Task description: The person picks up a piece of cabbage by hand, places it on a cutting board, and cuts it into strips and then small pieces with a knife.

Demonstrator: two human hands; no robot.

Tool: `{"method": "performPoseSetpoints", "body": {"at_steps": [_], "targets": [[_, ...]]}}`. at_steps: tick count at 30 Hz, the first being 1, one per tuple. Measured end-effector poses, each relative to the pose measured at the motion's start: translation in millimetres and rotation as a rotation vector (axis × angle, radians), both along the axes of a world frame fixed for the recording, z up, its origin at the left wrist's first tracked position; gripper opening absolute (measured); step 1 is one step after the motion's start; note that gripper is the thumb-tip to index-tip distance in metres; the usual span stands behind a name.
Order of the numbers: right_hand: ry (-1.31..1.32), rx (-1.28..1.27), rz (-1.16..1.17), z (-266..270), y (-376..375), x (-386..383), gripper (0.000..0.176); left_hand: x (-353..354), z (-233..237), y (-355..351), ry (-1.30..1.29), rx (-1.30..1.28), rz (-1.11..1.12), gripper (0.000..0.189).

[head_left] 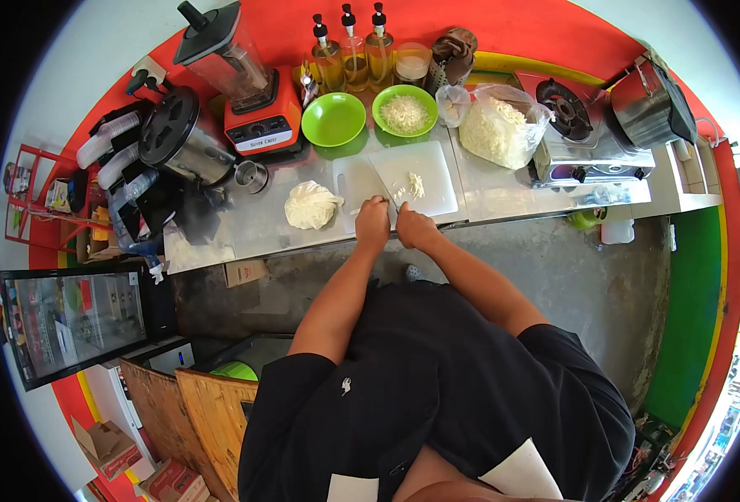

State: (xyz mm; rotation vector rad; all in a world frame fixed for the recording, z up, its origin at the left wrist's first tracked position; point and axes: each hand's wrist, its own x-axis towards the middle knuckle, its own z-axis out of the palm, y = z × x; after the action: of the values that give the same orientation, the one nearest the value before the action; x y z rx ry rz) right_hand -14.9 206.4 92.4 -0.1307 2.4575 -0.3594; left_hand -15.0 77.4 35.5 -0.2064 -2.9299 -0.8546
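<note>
Looks like a small food-stall kitchen | shows steel counter [269, 230] and cutting board [441, 192] at left hand [372, 221] and right hand [417, 227] | beyond left hand, blender [261, 125] | beyond both, pump bottles [354, 65] | right of right hand, gas burner [565, 109] and big pot [650, 107] | left of left hand, nearer body, glass-door fridge [77, 322]

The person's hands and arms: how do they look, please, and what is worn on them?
The left hand and right hand are bare, without gloves; I see no watch. The sleeves are short, black and plain.
</note>
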Motion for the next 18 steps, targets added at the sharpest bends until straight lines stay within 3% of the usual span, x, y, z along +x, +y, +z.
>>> {"method": "performPoseSetpoints", "body": {"at_steps": [4,10,18], "targets": [[-0.022,0.022,0.004,1,-5,0,0.045,2,3,0,-0.050,-0.034,-0.009,0.021],[0.019,-0.036,-0.026,-3,-3,10,0.036,4,4,0,-0.009,0.039,0.024,0.024],[0.007,-0.019,-0.011,1,-3,7,0.037,0,-5,0,0.014,0.127,0.056,0.019]]}}
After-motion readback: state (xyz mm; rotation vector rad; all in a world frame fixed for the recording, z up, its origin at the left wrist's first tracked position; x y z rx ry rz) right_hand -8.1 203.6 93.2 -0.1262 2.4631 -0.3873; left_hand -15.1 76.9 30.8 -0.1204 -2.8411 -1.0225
